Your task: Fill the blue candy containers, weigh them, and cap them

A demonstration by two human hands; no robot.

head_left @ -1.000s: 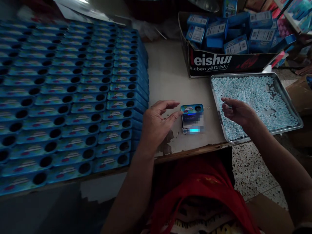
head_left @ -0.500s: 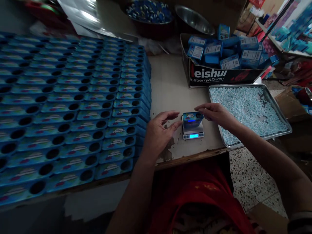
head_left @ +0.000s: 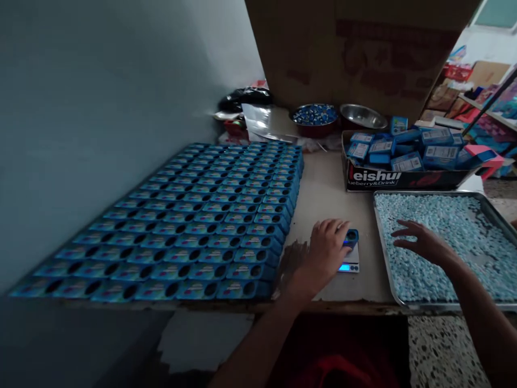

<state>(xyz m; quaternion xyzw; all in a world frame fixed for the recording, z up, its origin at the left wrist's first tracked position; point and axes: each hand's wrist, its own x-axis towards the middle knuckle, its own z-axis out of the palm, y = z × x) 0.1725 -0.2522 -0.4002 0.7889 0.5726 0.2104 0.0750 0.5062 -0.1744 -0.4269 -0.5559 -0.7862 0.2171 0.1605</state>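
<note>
A small blue box [head_left: 353, 237] stands on a digital scale [head_left: 354, 261] with a lit blue display. My left hand [head_left: 328, 245] reaches over the scale's left side, its fingers curled around the box and hiding most of it. Over the left part of a metal tray [head_left: 396, 293] of pale blue and white pellets, my right hand [head_left: 422, 242] hovers with fingers apart and nothing between them. Rows of blue boxes [head_left: 210, 218], each with a dark round opening on top, cover the table left of the scale.
Behind the tray, a black carton [head_left: 374, 179] holds more blue boxes. A bowl [head_left: 315, 129] of small blue pieces and a metal bowl [head_left: 363, 117] sit at the back. A large cardboard sheet [head_left: 355, 54] stands behind them; a wall [head_left: 100, 108] rises at left.
The view has tilted up and turned left. My left hand has closed around the box on the scale. My right hand has left the box and moved right over the pellet tray.
</note>
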